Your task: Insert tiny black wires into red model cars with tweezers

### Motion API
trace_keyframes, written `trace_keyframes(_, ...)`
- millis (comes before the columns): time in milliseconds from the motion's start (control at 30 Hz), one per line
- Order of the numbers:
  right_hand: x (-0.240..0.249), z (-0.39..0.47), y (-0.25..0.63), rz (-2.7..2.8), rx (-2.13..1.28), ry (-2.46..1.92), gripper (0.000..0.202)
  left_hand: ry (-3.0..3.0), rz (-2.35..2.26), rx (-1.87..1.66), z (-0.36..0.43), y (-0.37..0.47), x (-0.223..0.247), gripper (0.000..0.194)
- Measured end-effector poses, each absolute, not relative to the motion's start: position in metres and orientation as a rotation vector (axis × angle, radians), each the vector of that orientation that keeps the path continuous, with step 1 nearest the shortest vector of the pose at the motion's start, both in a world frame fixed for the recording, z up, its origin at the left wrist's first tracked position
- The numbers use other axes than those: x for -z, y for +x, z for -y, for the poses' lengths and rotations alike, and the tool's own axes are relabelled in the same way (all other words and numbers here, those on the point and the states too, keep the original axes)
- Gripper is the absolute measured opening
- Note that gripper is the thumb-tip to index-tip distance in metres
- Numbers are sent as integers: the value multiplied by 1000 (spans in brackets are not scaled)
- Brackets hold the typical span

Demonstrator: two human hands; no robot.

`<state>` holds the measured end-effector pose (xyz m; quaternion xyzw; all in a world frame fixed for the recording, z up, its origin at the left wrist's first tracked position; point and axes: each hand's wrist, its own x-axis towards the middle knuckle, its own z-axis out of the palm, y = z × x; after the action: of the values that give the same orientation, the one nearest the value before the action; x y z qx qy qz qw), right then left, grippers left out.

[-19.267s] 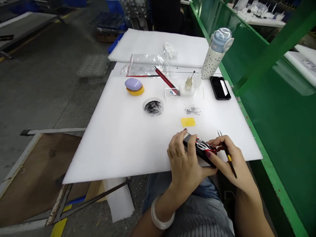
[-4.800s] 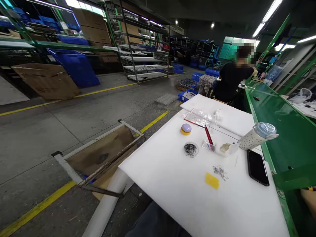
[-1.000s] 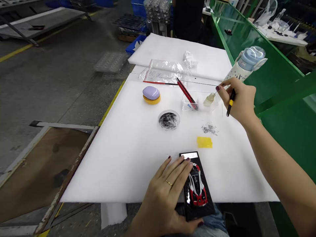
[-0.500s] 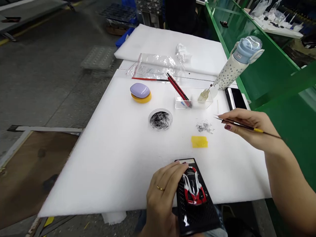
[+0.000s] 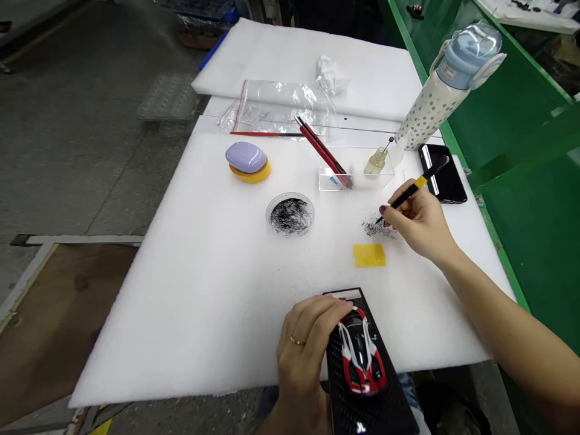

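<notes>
My left hand (image 5: 306,344) wraps round the left side of a black base (image 5: 389,405), its fingertips at the front of a red, white and black toy car (image 5: 362,356) on it. Between thumb and fingers, my right hand (image 5: 419,220) grips black tweezers (image 5: 408,192) with a yellow band. Their tip points down into a scatter of tiny black pieces (image 5: 372,228) on the white foam sheet. Just below the pieces lies a yellow patch (image 5: 369,255). A round clear dish (image 5: 290,215) of thin black strands is further left.
Behind are a clear tray (image 5: 333,181) with a red-black tool (image 5: 324,151) and a small bottle (image 5: 376,162). A tall bottle (image 5: 430,109) and a phone (image 5: 446,175) stand and lie at right. A purple-and-yellow object (image 5: 247,160) sits at left.
My right hand has moved left to the black pieces and turned the tweezers from nearly level to tip down. My left hand still holds the base. The view has shifted slightly.
</notes>
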<state>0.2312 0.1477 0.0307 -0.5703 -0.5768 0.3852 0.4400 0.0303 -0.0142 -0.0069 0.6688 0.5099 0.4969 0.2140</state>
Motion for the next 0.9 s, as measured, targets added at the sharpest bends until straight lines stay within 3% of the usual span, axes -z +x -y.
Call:
trace_keyframes(267, -30, -146, 225, 1504, -975, -1437, 21, 1877, -1426, -1376, 12, 31, 6, 31)
trace_keyframes(567, -26, -147, 222, 1581, -908, -1436, 20, 1885, -1392, -1380, 12, 30, 7, 33)
trace_keyframes(900, -34, -106, 250, 1378, -1149, -1268, 31, 1830, -1417, -1461, 11, 36, 3, 34)
